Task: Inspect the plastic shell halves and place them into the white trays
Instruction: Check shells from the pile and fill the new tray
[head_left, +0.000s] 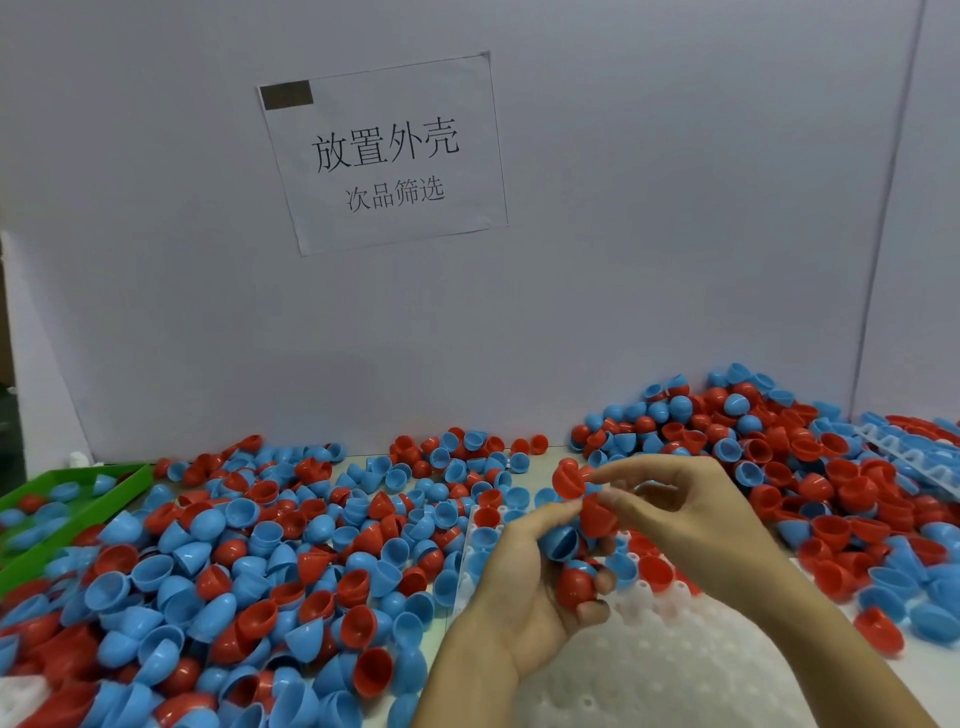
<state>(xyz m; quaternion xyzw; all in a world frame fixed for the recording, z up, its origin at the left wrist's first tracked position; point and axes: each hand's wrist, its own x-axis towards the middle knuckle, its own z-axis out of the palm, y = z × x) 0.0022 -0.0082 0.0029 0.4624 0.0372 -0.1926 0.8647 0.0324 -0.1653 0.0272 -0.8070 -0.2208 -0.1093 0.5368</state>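
Observation:
My left hand (524, 587) is curled around several shell halves, among them a blue one (560, 543) and a red one (575, 588). My right hand (670, 501) pinches a red shell half (569, 479) between thumb and forefinger, just above the left hand; another red half (597, 517) sits between the two hands. Under both hands lies a white tray (649, 654) with round pockets; a few red and blue halves sit in its far rows. Loose red and blue shell halves (249, 561) cover the table.
A green tray (78, 514) with a few halves stands at the far left. A tall heap of halves (753, 431) rises at the back right beside another white tray (914, 457). A white wall with a paper sign (384, 150) closes the back.

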